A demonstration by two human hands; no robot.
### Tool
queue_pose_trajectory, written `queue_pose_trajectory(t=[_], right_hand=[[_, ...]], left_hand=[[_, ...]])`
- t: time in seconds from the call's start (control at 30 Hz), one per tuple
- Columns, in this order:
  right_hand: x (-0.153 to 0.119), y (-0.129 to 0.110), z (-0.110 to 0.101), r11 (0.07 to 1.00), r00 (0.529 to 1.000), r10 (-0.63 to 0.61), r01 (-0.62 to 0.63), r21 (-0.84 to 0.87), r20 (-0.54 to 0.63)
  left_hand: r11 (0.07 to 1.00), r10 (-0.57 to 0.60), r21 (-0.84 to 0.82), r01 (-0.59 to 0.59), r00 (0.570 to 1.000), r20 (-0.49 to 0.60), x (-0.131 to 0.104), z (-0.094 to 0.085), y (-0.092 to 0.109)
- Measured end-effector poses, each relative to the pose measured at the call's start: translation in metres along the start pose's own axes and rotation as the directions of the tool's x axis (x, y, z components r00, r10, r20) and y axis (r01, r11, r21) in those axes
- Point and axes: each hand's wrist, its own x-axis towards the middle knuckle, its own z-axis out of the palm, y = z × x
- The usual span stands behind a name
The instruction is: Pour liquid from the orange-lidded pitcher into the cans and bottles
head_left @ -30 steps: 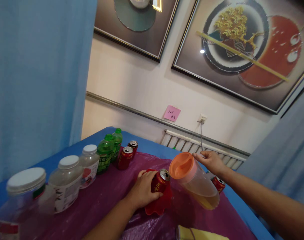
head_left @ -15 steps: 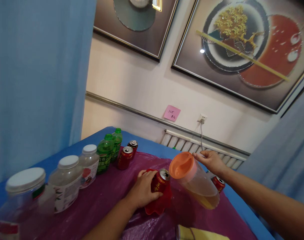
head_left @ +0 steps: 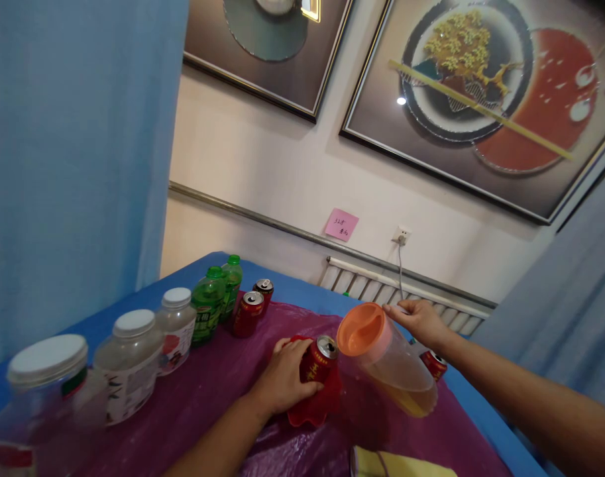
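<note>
My left hand (head_left: 285, 377) is wrapped round a red drink can (head_left: 321, 361) with an opened silver top. The can tilts slightly to the right, over a red scalloped dish (head_left: 307, 412) that is partly hidden by hand and can. Beside it, my right hand (head_left: 414, 321) grips the handle side of a clear pitcher (head_left: 391, 374); the handle itself is mostly hidden. The pitcher leans left, its orange lid (head_left: 362, 329) close to the can's top. Yellowish liquid lies low in the pitcher, and I see no stream coming out.
Along the left stand several clear jars with white lids (head_left: 134, 322), green bottles (head_left: 207, 308) and two red cans (head_left: 248, 315). Another red can (head_left: 434, 364) is behind the pitcher. A folded yellow cloth (head_left: 401, 462) lies at the front on the purple plastic sheet (head_left: 193, 417).
</note>
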Motion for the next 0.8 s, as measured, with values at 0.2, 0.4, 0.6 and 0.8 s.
queue_pose_trajectory(t=[0.2, 0.4, 0.6, 0.8], right_hand=[[0.0012, 0.0016, -0.0005, 1.0, 1.0, -0.013, 0.013, -0.006, -0.015], [0.0019, 0.0038, -0.0004, 1.0, 1.0, -0.011, 0.011, 0.007, 0.007], [0.001, 0.0007, -0.0015, 1.0, 1.0, -0.008, 0.008, -0.007, 0.017], [0.0004, 0.0001, -0.0011, 1.0, 1.0, -0.007, 0.007, -0.006, 0.017]], left_hand=[[1.0, 0.002, -0.001, -0.002, 1.0, -0.014, -0.0005, 0.0002, -0.0003], [1.0, 0.011, -0.009, -0.011, 1.0, -0.004, 0.0003, 0.0003, -0.0007], [1.0, -0.001, -0.005, 0.001, 1.0, 0.003, 0.0003, 0.0003, 0.0002], [1.0, -0.01, 0.009, 0.01, 1.0, 0.013, -0.0002, -0.0007, 0.0015]])
